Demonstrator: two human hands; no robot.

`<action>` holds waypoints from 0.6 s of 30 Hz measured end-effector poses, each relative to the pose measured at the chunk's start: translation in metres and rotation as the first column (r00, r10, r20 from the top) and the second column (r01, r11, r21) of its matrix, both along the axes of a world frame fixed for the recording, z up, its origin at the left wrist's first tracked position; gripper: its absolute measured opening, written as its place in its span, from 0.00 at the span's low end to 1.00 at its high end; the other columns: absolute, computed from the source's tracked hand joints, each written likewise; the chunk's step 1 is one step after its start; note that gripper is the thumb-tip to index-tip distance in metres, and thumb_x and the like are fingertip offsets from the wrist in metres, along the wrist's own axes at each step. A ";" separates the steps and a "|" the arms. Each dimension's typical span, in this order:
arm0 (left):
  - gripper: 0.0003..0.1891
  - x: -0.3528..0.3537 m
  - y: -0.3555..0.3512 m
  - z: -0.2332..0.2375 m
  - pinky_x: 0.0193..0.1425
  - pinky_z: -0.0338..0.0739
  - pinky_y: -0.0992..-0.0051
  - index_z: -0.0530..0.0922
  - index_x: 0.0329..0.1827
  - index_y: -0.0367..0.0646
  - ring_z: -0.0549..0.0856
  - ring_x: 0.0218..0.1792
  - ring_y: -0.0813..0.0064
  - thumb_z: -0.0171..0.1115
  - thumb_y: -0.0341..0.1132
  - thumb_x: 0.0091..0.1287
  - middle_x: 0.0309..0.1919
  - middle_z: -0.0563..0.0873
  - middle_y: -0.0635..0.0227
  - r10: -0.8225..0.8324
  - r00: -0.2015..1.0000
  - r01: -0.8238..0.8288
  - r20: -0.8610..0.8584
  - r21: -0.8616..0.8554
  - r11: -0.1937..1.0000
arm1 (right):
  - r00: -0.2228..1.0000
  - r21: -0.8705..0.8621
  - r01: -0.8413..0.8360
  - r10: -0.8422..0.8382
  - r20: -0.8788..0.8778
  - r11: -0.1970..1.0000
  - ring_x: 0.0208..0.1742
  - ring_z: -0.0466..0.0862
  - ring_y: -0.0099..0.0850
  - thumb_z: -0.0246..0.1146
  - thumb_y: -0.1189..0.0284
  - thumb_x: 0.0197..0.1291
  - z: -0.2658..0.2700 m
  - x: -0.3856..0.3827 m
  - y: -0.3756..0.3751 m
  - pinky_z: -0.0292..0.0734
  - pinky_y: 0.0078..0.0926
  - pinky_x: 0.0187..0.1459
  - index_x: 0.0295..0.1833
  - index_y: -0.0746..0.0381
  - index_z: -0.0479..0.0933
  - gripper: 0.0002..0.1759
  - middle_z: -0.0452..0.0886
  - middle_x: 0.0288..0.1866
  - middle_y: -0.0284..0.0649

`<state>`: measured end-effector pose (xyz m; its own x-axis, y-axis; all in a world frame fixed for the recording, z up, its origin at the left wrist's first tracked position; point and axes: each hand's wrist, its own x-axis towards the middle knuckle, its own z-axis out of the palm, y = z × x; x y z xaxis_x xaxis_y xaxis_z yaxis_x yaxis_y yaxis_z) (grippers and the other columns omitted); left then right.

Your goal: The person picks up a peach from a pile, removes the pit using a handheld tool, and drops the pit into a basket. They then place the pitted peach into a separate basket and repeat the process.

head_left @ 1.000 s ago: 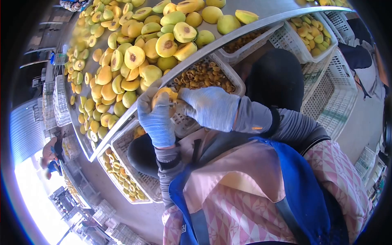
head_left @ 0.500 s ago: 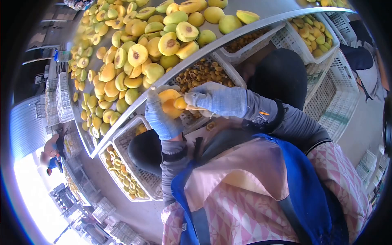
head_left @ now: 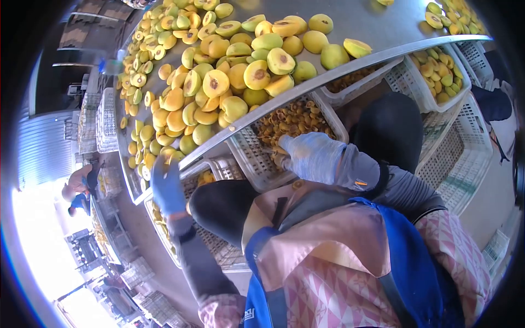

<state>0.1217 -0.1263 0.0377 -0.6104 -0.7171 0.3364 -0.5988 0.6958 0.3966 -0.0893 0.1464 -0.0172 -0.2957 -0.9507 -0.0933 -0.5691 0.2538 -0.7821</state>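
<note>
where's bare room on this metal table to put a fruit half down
Bare metal shows on the grey steel table between the heap of yellow halved fruit and the small fruit cluster in the far right corner. The white slatted plastic crate right of the gloved right hand looks empty. The table's left and middle are packed.

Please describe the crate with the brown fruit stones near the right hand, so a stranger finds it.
Find the long metal table piled with halved yellow fruit. White crates sit below its near edge; the stone crate is the one under the gloved right hand. Its left neighbour holds yellow pieces, not brown stones.
</note>
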 end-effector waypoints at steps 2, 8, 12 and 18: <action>0.24 -0.076 0.015 0.001 0.50 0.76 0.71 0.78 0.60 0.35 0.82 0.39 0.69 0.67 0.40 0.65 0.41 0.86 0.59 0.051 0.995 -0.025 -0.087 0.282 0.959 | 0.999 -0.039 0.032 -0.032 0.001 0.999 0.36 0.83 0.55 0.60 0.61 0.66 -0.001 -0.001 -0.002 0.77 0.51 0.39 0.45 0.63 0.72 0.16 0.82 0.30 0.54; 0.30 -0.179 -0.014 -0.051 0.61 0.75 0.63 0.77 0.62 0.36 0.82 0.54 0.53 0.73 0.39 0.56 0.53 0.83 0.48 -0.184 0.983 0.179 0.006 0.205 0.962 | 0.979 -0.085 0.187 -0.179 0.093 0.979 0.38 0.83 0.55 0.59 0.60 0.68 0.002 -0.011 -0.001 0.77 0.51 0.40 0.47 0.65 0.71 0.17 0.82 0.32 0.55; 0.28 -0.171 0.017 -0.056 0.59 0.76 0.65 0.80 0.56 0.38 0.82 0.51 0.57 0.77 0.30 0.48 0.50 0.82 0.53 -0.228 0.966 0.233 -0.125 0.031 0.972 | 0.929 -0.365 0.333 -0.235 0.288 0.870 0.40 0.83 0.55 0.57 0.60 0.70 0.002 -0.011 -0.011 0.78 0.48 0.39 0.49 0.65 0.71 0.18 0.82 0.36 0.55; 0.16 -0.154 0.098 -0.022 0.53 0.77 0.77 0.79 0.53 0.32 0.82 0.40 0.77 0.65 0.24 0.61 0.41 0.84 0.68 -0.081 0.850 0.401 -0.520 0.539 0.741 | 0.900 -0.446 0.406 -0.264 0.347 0.798 0.40 0.82 0.57 0.56 0.60 0.71 0.015 -0.014 -0.023 0.77 0.50 0.38 0.47 0.65 0.71 0.17 0.81 0.37 0.56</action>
<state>-0.0324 -0.0282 0.0156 -0.6916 -0.7058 0.1533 -0.0952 0.2995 0.9493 -0.1033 0.1233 -0.0023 -0.6371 -0.7311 0.2442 -0.2845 -0.0715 -0.9560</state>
